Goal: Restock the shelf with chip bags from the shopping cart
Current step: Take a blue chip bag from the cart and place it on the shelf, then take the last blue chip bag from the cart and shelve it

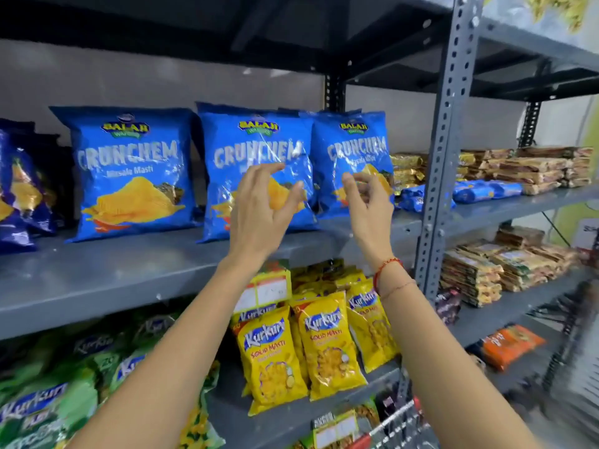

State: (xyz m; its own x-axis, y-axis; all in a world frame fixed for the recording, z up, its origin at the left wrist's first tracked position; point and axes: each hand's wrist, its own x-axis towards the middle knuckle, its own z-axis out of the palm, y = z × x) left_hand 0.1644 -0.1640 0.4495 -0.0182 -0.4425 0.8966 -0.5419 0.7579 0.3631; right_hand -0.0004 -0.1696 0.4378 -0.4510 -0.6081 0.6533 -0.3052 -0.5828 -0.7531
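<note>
Three blue Crunchem chip bags stand upright on the grey metal shelf (97, 273): a left bag (129, 170), a middle bag (223, 163) and a right bag (353, 147). My left hand (262, 209) hovers in front of the middle bag with fingers spread, holding nothing. My right hand (366, 202) is raised in front of the right bag, fingers loosely curled and apart, empty. The shopping cart (402, 426) shows only as a wire rim with red trim at the bottom edge.
Dark blue chip bags (19, 189) sit at the far left. The shelf below holds yellow Kurkure bags (324, 345) and green Kurkure bags (64, 400). A perforated upright post (444, 157) divides off a right-hand shelf unit stacked with packets (531, 170).
</note>
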